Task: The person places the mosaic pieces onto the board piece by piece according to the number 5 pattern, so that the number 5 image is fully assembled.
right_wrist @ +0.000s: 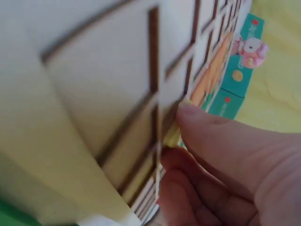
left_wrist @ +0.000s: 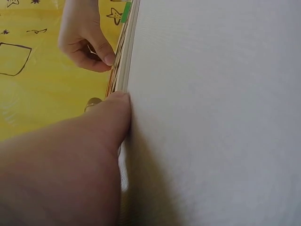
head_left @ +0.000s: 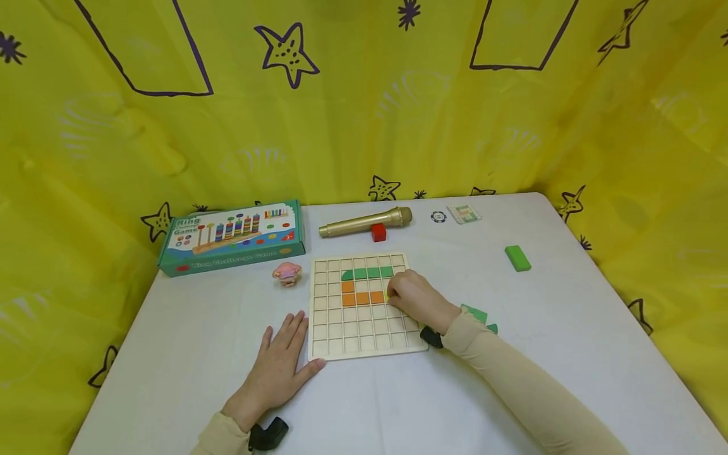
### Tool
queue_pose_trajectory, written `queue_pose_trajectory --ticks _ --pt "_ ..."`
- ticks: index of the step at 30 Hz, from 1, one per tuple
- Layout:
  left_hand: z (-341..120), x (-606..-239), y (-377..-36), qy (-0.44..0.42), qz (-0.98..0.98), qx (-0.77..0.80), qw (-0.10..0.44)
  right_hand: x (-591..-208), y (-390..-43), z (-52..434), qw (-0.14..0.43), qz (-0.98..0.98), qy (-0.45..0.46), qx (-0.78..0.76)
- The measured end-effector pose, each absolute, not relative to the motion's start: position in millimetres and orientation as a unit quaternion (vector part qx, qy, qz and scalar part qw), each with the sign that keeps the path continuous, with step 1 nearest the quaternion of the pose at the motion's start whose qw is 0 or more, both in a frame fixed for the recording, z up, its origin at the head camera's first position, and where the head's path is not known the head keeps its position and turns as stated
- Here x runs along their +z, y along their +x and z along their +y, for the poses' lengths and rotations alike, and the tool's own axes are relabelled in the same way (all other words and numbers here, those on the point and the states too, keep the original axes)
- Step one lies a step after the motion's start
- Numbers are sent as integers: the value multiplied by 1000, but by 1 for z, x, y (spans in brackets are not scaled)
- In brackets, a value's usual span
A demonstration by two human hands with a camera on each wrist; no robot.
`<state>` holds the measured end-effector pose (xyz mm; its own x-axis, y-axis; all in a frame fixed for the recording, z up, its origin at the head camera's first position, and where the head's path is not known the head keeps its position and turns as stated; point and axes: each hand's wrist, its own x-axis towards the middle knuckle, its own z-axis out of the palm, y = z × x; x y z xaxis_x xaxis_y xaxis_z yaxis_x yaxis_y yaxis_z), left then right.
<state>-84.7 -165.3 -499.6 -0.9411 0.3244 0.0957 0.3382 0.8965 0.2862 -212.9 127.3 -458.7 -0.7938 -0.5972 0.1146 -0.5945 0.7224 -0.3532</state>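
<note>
Yellow star-printed cloth (head_left: pixel 352 114) walls in a white worktop (head_left: pixel 569 328). At mid-worktop lies a wooden grid board (head_left: pixel 364 341), most of its square cells bare. Filled so far, by my reading: a green piece (head_left: pixel 366 273) along the second row and an orange piece (head_left: pixel 361 297) just below it, touching; the rest of the grid is yet to be filled, so the fill looks barely begun. Left of the board's far corner stands a teal ring-game box (head_left: pixel 233 237), with a small pink figure (head_left: pixel 287 273) just in front of it. Behind the board rests a gold microphone (head_left: pixel 364 222) with a red block (head_left: pixel 378 232) touching its near side. Right hand (head_left: pixel 418 300) sits on the board's right side, fingers curled, pinching what looks like a small yellow piece (right_wrist: pixel 175 134) at the end of the orange row; the wrist view shows thumb and forefinger closed on it against the cell edges. Left hand (head_left: pixel 281 363) lies flat on the worktop, fingers straight, thumb tip against the board's near-left edge, holding nothing. A loose green block (head_left: pixel 517 258) lies well apart at right; more green pieces (head_left: pixel 476 314) peek out just behind the right wrist. A small round token (head_left: pixel 438 217) and a small card (head_left: pixel 464 213) lie at the far edge.
</note>
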Motion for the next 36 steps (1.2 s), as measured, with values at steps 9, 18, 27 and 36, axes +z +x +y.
queue_pose_trajectory --ticks 9,18,27,36 --pt "-166 -502 -83 -166 -974 -154 16 -458 -211 158 6 907 -353 -228" --pt "-167 -502 -82 -161 -975 -155 17 -464 -207 215 74 914 -281 -281" --pt "-164 -500 -83 -164 -973 -161 16 -464 -202 226 108 912 -297 -261" --pt "-163 -500 -84 -163 -973 -160 17 -469 -198 221 62 924 -305 -220"
